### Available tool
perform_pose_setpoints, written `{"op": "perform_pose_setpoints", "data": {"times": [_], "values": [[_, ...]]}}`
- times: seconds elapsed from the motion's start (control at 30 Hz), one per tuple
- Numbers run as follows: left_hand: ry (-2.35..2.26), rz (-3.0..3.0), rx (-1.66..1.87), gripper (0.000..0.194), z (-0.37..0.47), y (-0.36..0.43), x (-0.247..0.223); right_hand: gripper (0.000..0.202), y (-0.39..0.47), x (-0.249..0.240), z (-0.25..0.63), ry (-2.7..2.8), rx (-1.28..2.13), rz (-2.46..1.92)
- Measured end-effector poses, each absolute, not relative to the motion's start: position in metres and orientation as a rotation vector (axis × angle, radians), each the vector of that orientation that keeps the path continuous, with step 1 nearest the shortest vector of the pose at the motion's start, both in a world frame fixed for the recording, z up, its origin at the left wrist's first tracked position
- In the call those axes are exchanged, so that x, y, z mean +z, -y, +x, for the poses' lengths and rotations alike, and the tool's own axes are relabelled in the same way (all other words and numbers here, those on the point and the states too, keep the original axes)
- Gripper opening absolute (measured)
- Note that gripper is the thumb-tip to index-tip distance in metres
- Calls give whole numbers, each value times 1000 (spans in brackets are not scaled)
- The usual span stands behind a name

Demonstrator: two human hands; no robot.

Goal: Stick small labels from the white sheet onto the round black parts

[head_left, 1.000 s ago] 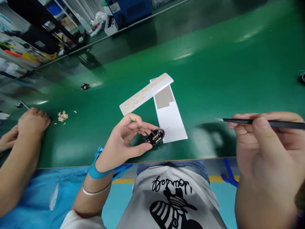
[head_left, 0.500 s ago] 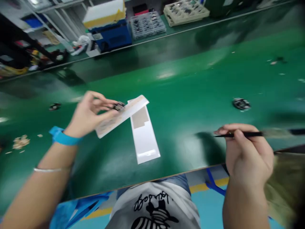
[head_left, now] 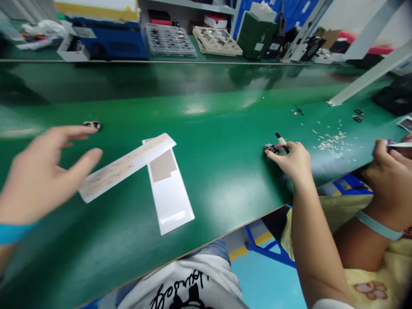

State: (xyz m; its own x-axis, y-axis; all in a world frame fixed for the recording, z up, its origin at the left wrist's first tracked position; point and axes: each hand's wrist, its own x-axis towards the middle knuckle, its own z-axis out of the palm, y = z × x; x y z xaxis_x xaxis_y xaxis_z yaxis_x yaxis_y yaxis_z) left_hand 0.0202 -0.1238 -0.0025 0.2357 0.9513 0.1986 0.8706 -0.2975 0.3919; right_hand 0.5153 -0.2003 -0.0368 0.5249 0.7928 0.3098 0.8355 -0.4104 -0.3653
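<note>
My left hand is open, thumb and fingers apart, and slightly blurred. Its index fingertip is at a small round black part on the green table; whether they touch I cannot tell. Below lies a white strip with beige marks, its upper end overlapping a white sheet with a beige patch. To the right, my right hand pinches another round black part at the table surface. A slim black pointed tool with a pale band is held in the same hand.
A co-worker's hands hold something dark at the right edge. Small pale bits are scattered there, near small black parts. Along the back shelf stand a blue box, a clear compartment tray and a beige tray.
My left hand has let go of the black part it held over the strip and moved left. My right hand has reached forward to the round part on the right. The view has turned right.
</note>
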Motion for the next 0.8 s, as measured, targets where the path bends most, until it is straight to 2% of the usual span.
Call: {"op": "perform_pose_setpoints", "data": {"times": [0.03, 0.1, 0.23, 0.33, 0.4, 0.43, 0.5, 0.53, 0.67, 0.8], "values": [[-1691, 2377, 623, 37, 27, 142, -1, 36, 201, -32, 497, 1372, -131, -2226], [-1281, 2541, 661, 27, 42, 171, -3, 37, 208, -23, 443, 1544, -69, -2006], [-971, 2639, 400, 40, 59, 192, -20, 30, 245, -15, 312, 2062, 452, -1610], [-922, 2644, 355, 47, 63, 189, -29, 46, 269, -18, 253, 2297, 490, -1661], [-883, 2635, 353, 50, 65, 185, -31, 56, 271, -14, 247, 2357, 614, -1628], [-867, 2630, 359, 50, 66, 183, -32, 52, 266, -9, 252, 2351, 709, -1558], [-860, 2624, 372, 47, 68, 180, -34, 25, 249, 3, 270, 2261, 858, -1352], [-865, 2625, 378, 45, 69, 179, -35, 19, 237, 7, 280, 2169, 850, -1259], [-879, 2624, 404, 38, 71, 179, -37, 40, 186, -2, 297, 1802, 746, -1133], [-869, 2638, 402, 39, 72, 181, -38, 44, 161, -36, 289, 1421, 1098, -1143]]}}
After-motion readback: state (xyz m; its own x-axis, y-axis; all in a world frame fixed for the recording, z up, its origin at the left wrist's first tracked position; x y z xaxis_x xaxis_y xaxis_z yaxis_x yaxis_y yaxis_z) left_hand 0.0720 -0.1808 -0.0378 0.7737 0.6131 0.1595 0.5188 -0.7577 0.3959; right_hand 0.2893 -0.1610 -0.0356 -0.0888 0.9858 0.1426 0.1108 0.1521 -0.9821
